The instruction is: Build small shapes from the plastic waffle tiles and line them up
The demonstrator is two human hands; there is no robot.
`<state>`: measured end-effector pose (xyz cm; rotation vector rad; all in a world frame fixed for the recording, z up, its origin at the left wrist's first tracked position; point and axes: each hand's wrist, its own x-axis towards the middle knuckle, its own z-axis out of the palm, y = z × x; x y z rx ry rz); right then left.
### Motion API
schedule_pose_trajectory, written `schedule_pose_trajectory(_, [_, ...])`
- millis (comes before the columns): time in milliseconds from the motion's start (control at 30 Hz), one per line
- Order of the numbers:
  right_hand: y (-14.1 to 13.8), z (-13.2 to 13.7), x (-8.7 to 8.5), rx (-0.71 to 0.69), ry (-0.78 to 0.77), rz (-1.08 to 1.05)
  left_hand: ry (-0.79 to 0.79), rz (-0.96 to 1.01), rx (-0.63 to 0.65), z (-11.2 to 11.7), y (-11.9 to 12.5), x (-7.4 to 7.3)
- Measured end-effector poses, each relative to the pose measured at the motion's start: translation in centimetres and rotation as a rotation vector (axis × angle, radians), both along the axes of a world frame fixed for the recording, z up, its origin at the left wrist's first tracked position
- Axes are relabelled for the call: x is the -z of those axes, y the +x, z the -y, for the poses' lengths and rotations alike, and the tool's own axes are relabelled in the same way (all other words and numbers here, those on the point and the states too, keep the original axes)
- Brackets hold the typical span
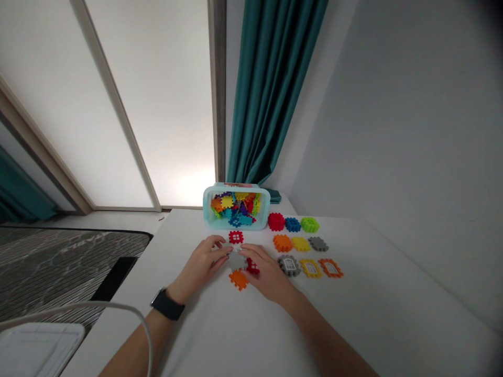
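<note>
Left hand (pixel 200 262) and right hand (pixel 265 272) curl inward, their fingertips closing on a grey tile (pixel 237 260) from either side. The right fingers (pixel 251 255) also lie against a red piece (pixel 252 267) joined to or just behind that tile; which, I cannot tell. A black watch (pixel 167 304) sits on the left wrist. An orange tile (pixel 238 279) lies just below the hands, and a red window tile (pixel 236 237) just beyond them.

To the right on the white table (pixel 353 314), three rows of pieces stand apart: grey, yellow and orange frames (pixel 310 268); orange, yellow and grey tiles (pixel 301 243); red, blue and green blocks (pixel 292 224). Farther off, a teal-rimmed bin (pixel 264 209) holds mixed tiles.
</note>
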<state>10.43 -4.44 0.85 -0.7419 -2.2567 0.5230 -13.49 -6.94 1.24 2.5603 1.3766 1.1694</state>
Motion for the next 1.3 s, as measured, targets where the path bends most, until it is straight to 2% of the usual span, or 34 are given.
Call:
schedule_pose_trajectory(267, [0.0, -0.3, 0.4, 0.08, 0.039, -0.094, -0.046, 0.031, -0.009, 0.9, 0.6, -1.2])
schedule_pose_trajectory(500, [-0.2, 0.0, 0.3, 0.074, 0.017, -0.101, -0.036, -0.006, -0.036, 0.6, 0.6, -0.3])
schedule_pose_trajectory(633, [-0.2, 0.1, 0.2, 0.062, 0.003, -0.104, -0.028, -0.018, -0.041, 0.6, 0.7, -0.4])
schedule_pose_trajectory(800, [-0.2, 0.2, -0.1, 0.06, 0.006, -0.113, -0.025, 0.021, -0.046, 0.8, 1.1, -0.7])
schedule_pose_trajectory(1300, [-0.1, 0.3, -0.2, 0.06, 0.004, -0.113, -0.044, 0.124, -0.033, 0.7, 1.2, 0.0])
